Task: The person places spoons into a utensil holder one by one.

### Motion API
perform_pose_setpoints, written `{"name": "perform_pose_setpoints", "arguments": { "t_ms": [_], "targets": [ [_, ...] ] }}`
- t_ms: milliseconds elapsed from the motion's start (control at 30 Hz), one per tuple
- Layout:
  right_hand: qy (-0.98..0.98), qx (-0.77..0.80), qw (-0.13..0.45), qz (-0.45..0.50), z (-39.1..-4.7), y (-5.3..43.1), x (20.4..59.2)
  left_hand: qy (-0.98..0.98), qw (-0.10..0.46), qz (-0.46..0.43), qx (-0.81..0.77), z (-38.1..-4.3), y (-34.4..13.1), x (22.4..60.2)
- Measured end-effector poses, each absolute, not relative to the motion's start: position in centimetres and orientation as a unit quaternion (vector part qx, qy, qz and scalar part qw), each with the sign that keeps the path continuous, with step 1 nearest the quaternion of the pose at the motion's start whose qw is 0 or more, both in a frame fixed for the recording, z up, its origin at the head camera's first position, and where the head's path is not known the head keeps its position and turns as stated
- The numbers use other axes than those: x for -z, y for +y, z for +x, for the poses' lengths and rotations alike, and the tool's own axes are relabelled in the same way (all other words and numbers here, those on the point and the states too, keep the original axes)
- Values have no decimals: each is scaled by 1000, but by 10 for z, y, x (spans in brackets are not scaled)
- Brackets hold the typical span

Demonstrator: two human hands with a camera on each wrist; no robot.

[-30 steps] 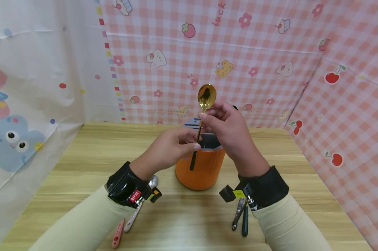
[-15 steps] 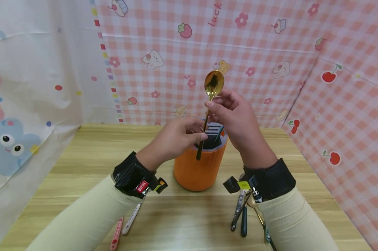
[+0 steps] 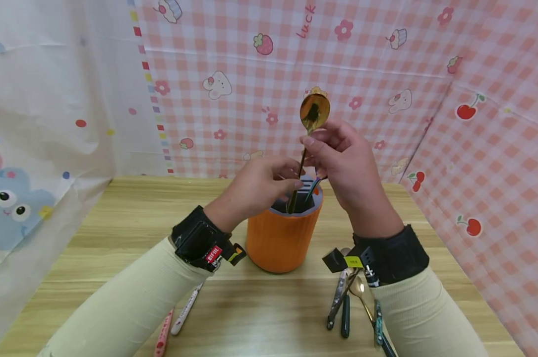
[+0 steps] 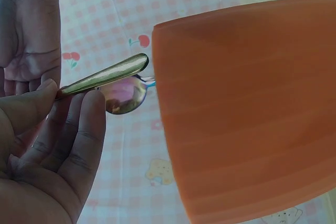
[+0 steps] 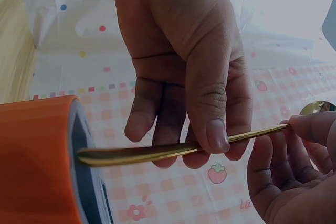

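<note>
A gold spoon [image 3: 315, 111] stands nearly upright, bowl on top, between my two hands. My right hand [image 3: 355, 173] pinches it just under the bowl. Lower down, my left hand [image 3: 260, 186] pinches the handle between thumb and fingers. In the right wrist view the gold handle's end [image 5: 97, 157] is at the mouth of an orange utensil holder [image 5: 37, 161]; how far inside is hard to tell. The holder has a grey slotted top [image 3: 308, 186]. A shiny multicoloured spoon [image 4: 125, 95] sticks out of it, behind the gold handle.
Under my right wrist lie several utensils, among them a dark green handle [image 3: 345, 317] and a smaller gold spoon [image 3: 362, 296]. A pink handle [image 3: 163, 334] and a white handle [image 3: 185, 312] lie at front left. Patterned cloth [image 3: 251, 99] hangs behind.
Both hands have moved up and to the right with the gold spoon. Its handle end has shifted from in front of the holder's wall to its opening.
</note>
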State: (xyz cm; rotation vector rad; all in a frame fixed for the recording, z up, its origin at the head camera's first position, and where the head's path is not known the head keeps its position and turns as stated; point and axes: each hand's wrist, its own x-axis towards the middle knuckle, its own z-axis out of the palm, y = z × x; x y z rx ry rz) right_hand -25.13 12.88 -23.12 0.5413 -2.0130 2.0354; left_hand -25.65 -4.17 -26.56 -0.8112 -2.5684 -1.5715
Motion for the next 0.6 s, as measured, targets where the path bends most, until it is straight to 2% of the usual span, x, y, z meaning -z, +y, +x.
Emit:
{"name": "perform_pose_setpoints", "arguments": {
  "t_ms": [300,600],
  "targets": [
    [-686,-691,124,191,-252,131,236,-830,20,-258,494,-261,-37,268],
    [-695,-695,99,157,-257,134,253,-837,-3,-264,480,-265,-36,279]
  ]
}}
